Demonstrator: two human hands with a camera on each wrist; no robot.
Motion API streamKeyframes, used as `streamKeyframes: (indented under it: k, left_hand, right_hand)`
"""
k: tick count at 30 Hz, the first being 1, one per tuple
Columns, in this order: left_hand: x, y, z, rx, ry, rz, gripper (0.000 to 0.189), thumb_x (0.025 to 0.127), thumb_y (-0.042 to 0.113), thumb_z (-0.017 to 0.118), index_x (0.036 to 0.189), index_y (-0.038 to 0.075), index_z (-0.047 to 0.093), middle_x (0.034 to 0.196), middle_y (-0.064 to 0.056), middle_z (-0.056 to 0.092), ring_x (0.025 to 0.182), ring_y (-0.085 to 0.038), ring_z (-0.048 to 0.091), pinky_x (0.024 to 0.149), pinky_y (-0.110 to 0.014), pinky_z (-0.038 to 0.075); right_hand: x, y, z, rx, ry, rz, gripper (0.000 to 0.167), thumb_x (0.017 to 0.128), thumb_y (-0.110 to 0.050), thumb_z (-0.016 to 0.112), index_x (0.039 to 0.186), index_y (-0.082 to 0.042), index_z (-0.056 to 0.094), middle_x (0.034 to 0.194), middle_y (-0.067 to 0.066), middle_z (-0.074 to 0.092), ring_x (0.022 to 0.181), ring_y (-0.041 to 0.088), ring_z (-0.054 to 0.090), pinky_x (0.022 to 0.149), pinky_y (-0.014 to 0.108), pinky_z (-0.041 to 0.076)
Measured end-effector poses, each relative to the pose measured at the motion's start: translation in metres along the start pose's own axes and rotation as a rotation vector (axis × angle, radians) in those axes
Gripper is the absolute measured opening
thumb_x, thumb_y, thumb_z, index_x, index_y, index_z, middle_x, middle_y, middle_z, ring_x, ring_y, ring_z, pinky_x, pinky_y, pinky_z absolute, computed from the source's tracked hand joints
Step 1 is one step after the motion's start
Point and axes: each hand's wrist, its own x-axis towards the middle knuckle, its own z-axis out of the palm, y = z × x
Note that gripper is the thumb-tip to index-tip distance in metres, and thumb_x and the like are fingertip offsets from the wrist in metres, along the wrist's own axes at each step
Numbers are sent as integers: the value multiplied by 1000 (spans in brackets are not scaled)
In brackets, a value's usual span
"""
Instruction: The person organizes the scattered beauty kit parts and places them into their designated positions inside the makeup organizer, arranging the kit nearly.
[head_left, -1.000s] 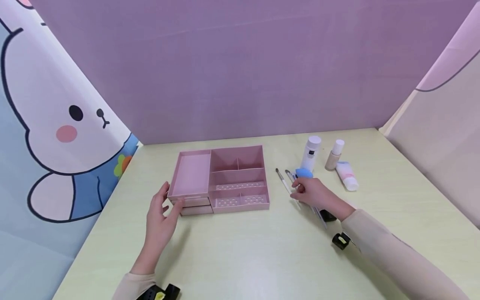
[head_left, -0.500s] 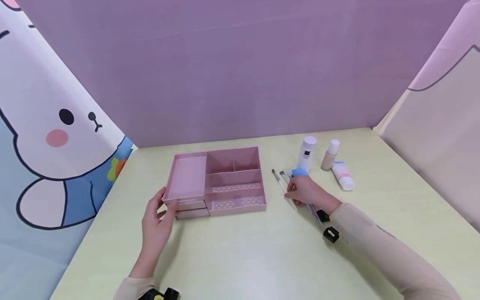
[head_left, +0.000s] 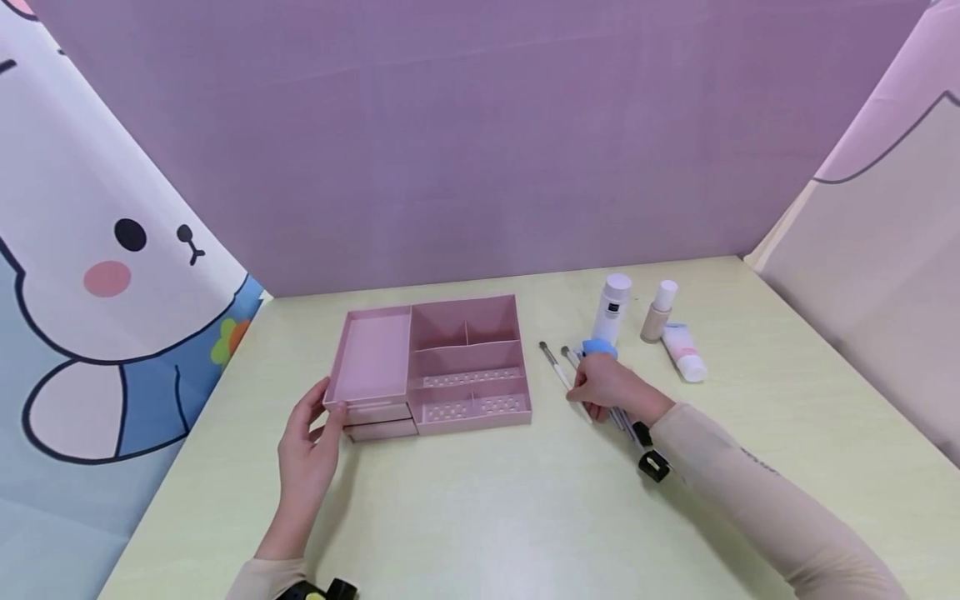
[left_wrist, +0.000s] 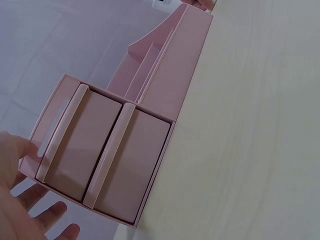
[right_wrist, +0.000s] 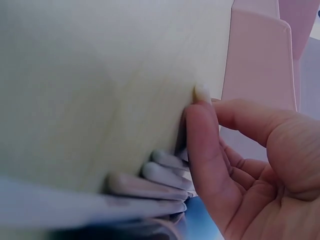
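By the right hand (head_left: 611, 387), the near part of a white-handled brush (head_left: 557, 367) appears to be pinched between thumb and forefinger, while the brush's dark tip is left pointing far and left, beyond the fingers. The step in hand is judged to be the picking up of this brush; a firm pinch and a lift clear of the other brushes (head_left: 619, 418), lying just right of it and partly hidden beneath the hand, would be called for next. Well to the left, the near-left corner of the pink organizer (head_left: 375, 354) is held by the left hand (head_left: 306, 462).
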Motion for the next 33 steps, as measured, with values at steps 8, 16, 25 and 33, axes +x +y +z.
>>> streamKeyframes:
  k: [8,16,25,33]
  left_hand:
    - [-1,1,0,-1,-7,-42,46,102,13,56,147,6,47,146,-16,50,125,-26,49,80,-8,42]
    - [-2,1,1,-20,-2,-56,47,102,15,57,148,9,47,146,-12,51,120,-17,49,80,-7,43]
    - [-1,0,0,-26,2,-45,46,102,15,57,147,10,48,145,-12,52,121,-19,50,80,-9,43]
    - [-2,1,2,-32,25,-49,44,102,12,58,145,9,51,144,-10,53,117,-16,52,80,-11,44]
  right_hand:
    - [0,-3,1,-26,-2,-1,19,90,-5,67,72,-1,62,57,9,62,47,17,62,48,30,56]
    - [0,-2,-1,-33,-20,-19,19,89,-6,65,70,-1,62,55,8,62,46,17,62,47,30,56]
    - [1,1,-4,-6,-47,-40,18,92,-9,62,76,-2,61,60,9,62,49,19,62,49,31,56]
    - [-1,0,-6,47,-13,-135,17,91,-6,61,75,-1,59,56,8,60,46,18,62,47,34,57]
